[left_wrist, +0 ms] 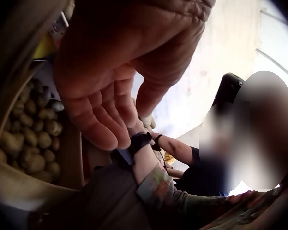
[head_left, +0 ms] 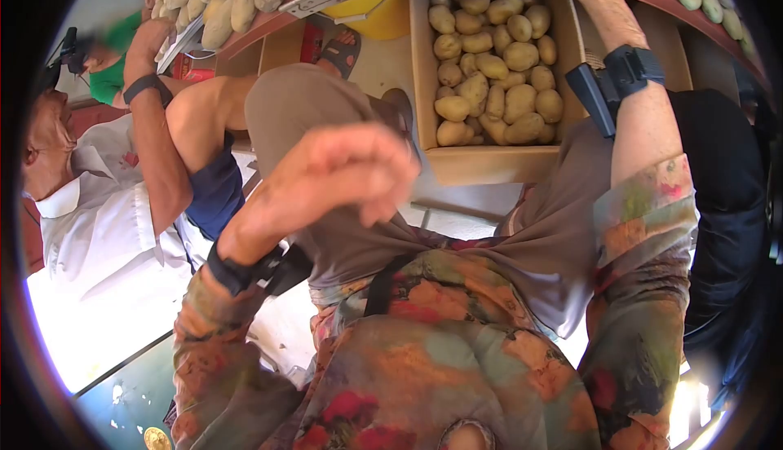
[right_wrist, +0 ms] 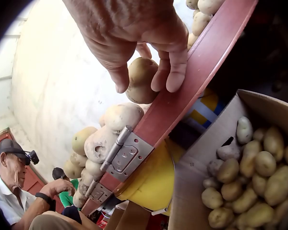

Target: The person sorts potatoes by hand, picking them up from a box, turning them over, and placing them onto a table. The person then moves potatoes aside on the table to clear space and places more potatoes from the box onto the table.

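Right hand [right_wrist: 134, 38] has one potato [right_wrist: 142, 79] pinched between thumb and fingers, at the red table rim [right_wrist: 204, 62], beside a pile of pale potatoes [right_wrist: 122, 117]. Left hand [head_left: 334, 173] hangs loosely curled over the lap, nothing in it; it's blurred in the head view.

Main risk we see: a slip at the rim. That potato is round, the hold looks to be mostly by fingertips, so a weak squeeze could let it roll over the edge. Below are the cardboard box [right_wrist: 197, 163], loaded with loose potatoes [head_left: 506, 67], and a yellow bucket [right_wrist: 153, 184], so we might lose it between them or bruise it.

Second: the pile leans close to the rim. If we knock a neighbour while lifting, others could roll off too. Third: the metal hinge [right_wrist: 129, 155] sits on that rim near the hand; a low drag could scrape knuckles or skin the potato.
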`<move>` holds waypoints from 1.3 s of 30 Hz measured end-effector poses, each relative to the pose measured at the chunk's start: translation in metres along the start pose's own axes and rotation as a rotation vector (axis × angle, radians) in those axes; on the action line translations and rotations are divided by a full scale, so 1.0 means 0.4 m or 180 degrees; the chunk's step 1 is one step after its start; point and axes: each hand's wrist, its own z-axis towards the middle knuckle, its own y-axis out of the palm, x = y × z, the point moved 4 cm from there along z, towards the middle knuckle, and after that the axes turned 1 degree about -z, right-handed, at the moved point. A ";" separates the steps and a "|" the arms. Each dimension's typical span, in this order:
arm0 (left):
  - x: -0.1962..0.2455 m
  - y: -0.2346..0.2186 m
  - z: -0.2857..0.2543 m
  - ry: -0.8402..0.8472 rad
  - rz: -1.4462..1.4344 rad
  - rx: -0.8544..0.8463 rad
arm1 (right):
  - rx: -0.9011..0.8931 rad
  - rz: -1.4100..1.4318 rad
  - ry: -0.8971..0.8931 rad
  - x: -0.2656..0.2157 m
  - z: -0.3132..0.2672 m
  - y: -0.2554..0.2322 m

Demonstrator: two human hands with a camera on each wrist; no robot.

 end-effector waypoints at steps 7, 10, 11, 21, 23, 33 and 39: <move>-0.263 -0.107 -0.339 -0.2432 0.0344 -0.0554 | -0.0096 -0.0462 -0.0096 -0.044 -0.036 0.006; -0.429 -0.103 -0.476 -0.2320 -0.0558 -0.0133 | 0.0124 -0.0166 -0.0288 -0.020 -0.024 0.007; -0.515 -0.091 -0.522 -0.2522 -0.0653 -0.0006 | 0.0155 -0.0023 -0.0382 -0.004 -0.016 0.003; -0.789 -0.127 -0.485 -0.2111 0.1257 0.1824 | 0.0406 -0.0132 -0.0126 0.026 0.013 -0.028; -0.579 -0.215 -0.359 -0.1031 0.1633 0.2372 | 0.0693 -0.0368 -0.0495 0.024 0.014 -0.039; 0.498 -0.503 0.011 0.1970 0.3647 0.3641 | 0.0526 -0.0815 -0.0526 0.017 -0.012 -0.063; 0.577 -0.534 0.077 0.1862 0.3845 0.3632 | 0.0555 -0.0734 -0.0424 0.034 -0.016 -0.088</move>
